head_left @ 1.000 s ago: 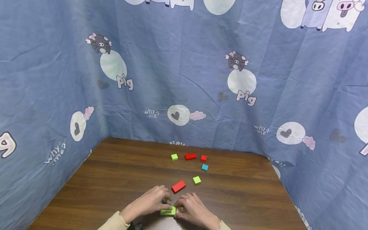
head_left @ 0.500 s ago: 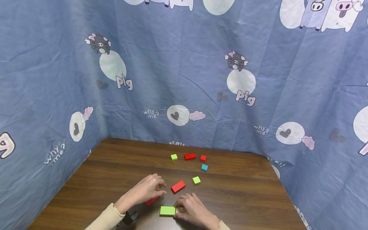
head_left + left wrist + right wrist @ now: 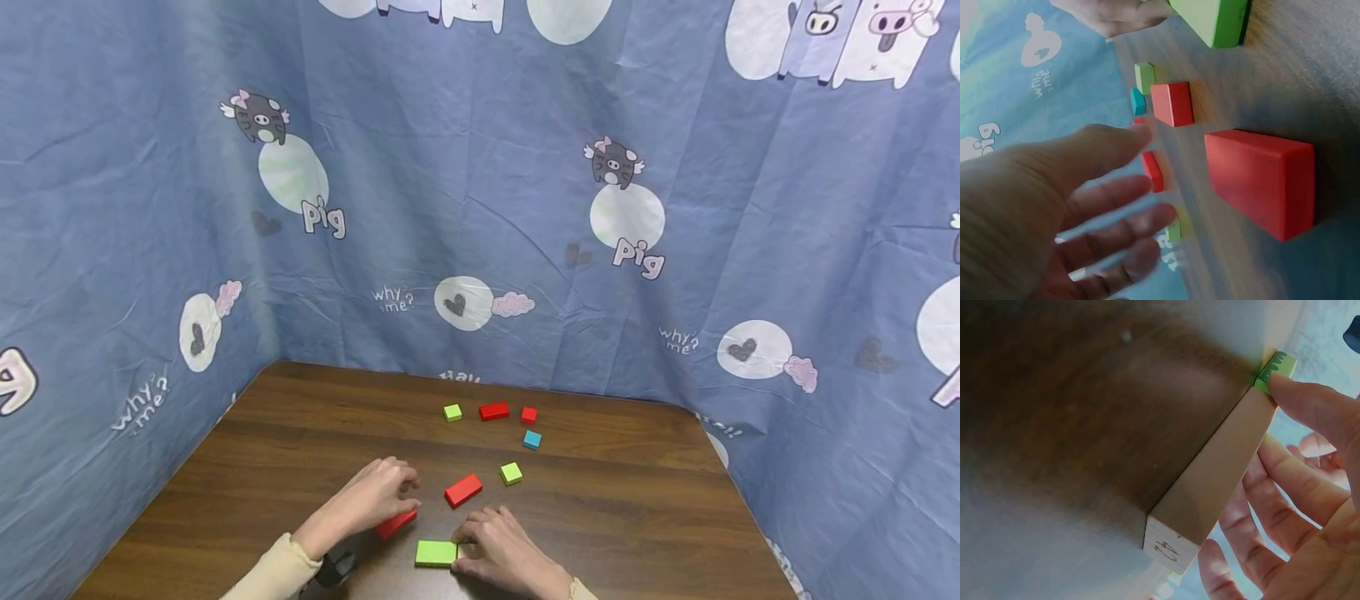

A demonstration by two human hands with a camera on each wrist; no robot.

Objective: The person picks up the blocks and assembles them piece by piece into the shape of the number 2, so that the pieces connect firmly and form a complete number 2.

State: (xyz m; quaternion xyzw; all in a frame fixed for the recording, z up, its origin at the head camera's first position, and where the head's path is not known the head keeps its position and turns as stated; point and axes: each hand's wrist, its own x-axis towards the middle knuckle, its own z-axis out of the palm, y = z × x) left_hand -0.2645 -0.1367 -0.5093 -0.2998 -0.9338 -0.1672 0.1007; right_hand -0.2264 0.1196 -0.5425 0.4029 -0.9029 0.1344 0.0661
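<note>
My left hand (image 3: pixel 373 498) hovers just behind a red block (image 3: pixel 397 525). In the left wrist view its fingers are loosely bent and apart from that red block (image 3: pixel 1260 178), holding nothing. My right hand (image 3: pixel 504 546) pinches a plain wooden block (image 3: pixel 1213 472) on the table between thumb and fingers. One end of it bears the marking "42". A bright green block (image 3: pixel 435 553) lies flat against its left end. In the right wrist view the thumb rests near where the two meet, and only the green block's end (image 3: pixel 1275 370) shows.
Ahead lie a long red block (image 3: pixel 463 490) and a small green block (image 3: pixel 512 473). Farther back are a blue block (image 3: pixel 532 440), a small red block (image 3: pixel 528 415), another long red block (image 3: pixel 494 412) and a small green block (image 3: pixel 452 412). Blue patterned cloth (image 3: pixel 465 208) surrounds the wooden table (image 3: pixel 637 500).
My left hand has left the green block and moved left to behind a red block, which now shows beneath it. My right hand stays in place at the wooden block.
</note>
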